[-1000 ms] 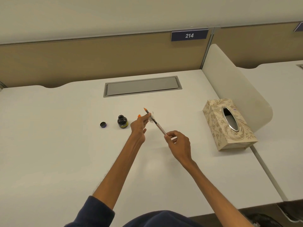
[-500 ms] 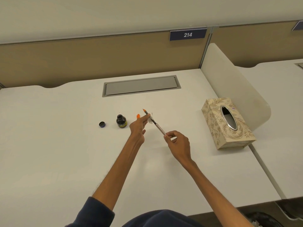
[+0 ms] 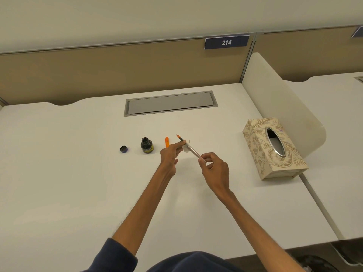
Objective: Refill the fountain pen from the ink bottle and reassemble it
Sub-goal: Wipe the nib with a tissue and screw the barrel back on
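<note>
A thin fountain pen (image 3: 191,150) with an orange nib end is held slanted above the white desk between both hands. My left hand (image 3: 170,156) pinches it near the nib, with a small white tissue piece (image 3: 187,146) beside the fingers. My right hand (image 3: 215,169) pinches the rear end of the pen. The open ink bottle (image 3: 147,145) stands on the desk left of my left hand, and its dark cap (image 3: 123,149) lies further left. An orange pen part (image 3: 167,141) lies on the desk just behind my left hand.
A patterned tissue box (image 3: 273,149) sits at the right of the desk, against a curved white divider (image 3: 282,107). A grey cable hatch (image 3: 170,103) is set into the desk at the back, below a tan partition with a "214" label (image 3: 226,42).
Both hands hold the pen in nearly the same pose. Only the camera view has shifted slightly.
</note>
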Available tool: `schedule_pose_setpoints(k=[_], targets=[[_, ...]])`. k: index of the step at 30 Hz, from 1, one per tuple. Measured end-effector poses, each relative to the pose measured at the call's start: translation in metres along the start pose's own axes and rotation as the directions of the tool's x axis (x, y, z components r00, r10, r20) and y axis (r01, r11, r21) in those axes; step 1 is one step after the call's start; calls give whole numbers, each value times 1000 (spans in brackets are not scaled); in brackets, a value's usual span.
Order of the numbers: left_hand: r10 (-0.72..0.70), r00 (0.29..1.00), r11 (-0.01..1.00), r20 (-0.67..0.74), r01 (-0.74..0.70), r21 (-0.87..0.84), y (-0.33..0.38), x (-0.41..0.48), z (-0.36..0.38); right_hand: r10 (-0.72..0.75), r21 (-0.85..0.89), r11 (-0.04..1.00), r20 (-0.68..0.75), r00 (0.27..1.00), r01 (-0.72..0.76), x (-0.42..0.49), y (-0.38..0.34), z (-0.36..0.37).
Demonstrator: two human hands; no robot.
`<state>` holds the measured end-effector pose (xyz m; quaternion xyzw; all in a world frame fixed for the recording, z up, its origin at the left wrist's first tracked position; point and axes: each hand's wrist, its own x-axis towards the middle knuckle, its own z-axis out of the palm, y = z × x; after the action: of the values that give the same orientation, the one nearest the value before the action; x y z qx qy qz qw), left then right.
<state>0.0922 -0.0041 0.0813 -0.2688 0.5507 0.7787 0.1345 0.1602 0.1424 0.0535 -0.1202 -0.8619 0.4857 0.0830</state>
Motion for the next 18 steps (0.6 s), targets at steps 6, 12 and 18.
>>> schedule_pose_setpoints(k=[6, 12, 18], targets=[[33, 999, 999, -20, -32, 31, -1, 2, 3, -36, 21, 999, -34, 999, 36, 0, 2, 0], [18, 1000, 997, -16, -17, 73, -3, -2, 4, -41, 81, 996, -35, 999, 44, 3, 5, 7], [25, 1000, 996, 11, -26, 80, -4, 4, -3, -23, 104, 994, -12, 1000, 24, 1, 6, 12]])
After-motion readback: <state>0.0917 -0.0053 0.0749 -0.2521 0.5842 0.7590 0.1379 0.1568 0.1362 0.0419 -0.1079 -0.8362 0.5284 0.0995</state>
